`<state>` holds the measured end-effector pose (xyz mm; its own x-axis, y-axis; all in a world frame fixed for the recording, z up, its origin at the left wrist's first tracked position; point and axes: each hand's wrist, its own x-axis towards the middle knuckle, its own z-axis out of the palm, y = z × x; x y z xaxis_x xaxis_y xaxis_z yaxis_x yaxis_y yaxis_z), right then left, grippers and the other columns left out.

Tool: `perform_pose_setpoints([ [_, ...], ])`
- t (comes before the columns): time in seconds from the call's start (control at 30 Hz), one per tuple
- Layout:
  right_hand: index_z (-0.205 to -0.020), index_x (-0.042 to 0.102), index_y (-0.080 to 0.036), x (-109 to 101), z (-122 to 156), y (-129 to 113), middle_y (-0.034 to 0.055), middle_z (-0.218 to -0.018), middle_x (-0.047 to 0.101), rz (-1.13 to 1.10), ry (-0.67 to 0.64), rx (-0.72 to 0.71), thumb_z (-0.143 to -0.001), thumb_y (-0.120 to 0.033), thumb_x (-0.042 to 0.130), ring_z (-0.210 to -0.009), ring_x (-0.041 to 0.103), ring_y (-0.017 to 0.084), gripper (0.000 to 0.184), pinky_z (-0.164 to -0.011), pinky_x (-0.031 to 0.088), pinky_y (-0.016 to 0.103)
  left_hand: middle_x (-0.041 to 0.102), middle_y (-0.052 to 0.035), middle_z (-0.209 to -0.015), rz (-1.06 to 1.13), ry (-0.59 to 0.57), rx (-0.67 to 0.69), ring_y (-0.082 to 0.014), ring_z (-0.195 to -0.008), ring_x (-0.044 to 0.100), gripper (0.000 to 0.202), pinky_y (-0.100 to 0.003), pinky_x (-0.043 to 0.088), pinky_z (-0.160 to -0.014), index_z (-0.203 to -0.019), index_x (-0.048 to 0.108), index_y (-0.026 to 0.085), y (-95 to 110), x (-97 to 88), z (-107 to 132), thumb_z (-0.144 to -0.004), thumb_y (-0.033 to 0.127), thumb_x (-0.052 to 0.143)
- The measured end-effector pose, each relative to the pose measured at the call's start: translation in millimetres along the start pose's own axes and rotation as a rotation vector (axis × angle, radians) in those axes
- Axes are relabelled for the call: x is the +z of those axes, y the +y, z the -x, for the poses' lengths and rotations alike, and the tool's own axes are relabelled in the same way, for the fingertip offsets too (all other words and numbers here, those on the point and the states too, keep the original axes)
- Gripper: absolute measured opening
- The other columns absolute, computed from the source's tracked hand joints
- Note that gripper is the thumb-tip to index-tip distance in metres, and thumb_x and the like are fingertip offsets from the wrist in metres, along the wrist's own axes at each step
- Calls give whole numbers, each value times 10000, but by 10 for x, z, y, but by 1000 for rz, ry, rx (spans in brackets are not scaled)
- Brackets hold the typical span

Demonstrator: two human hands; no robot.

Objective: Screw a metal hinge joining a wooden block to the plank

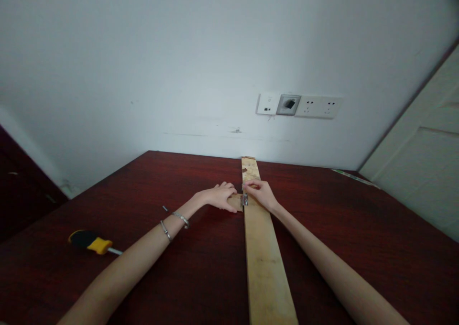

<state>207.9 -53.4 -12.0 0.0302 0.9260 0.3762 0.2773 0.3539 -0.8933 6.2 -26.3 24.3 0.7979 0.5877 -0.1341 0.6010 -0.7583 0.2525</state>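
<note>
Fingers (226,187) of left hand (219,197) spread flat, pressing small wood block (235,202). Right hand (261,194) fingertips curled at hinge (245,200); grip there too small to tell. Likely risk: skewed hinge from block sliding along long plank (263,263). Hinge right under fingertips, bridging block and plank, toward far edge of table (358,229). Screwdriver (91,242) well apart, near left edge.

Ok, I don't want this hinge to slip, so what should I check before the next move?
1. Hinge spans the joint between plank and small block: ok.
2. Left hand rests on the small block: ok.
3. Right hand touches the plank beside the hinge: ok.
4. Screwdriver in hand: not ok, it lies on the table far left, untouched.
5. Hinge fastened down: cannot tell, too small.
</note>
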Motion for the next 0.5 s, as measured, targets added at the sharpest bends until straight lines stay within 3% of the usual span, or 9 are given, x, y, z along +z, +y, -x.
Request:
perform_pose_setpoints([
  [0.5,-743,740,-178,5,-7,24,66,-822,755,44,-39,2,-682,-385,702,-769,679,221,219,-729,507,341,493,-83,-1224,36,65,49,-275,-1106,447,603,-368,389,-922,-1112,548,191,-87,22,-13,-693,598,699],
])
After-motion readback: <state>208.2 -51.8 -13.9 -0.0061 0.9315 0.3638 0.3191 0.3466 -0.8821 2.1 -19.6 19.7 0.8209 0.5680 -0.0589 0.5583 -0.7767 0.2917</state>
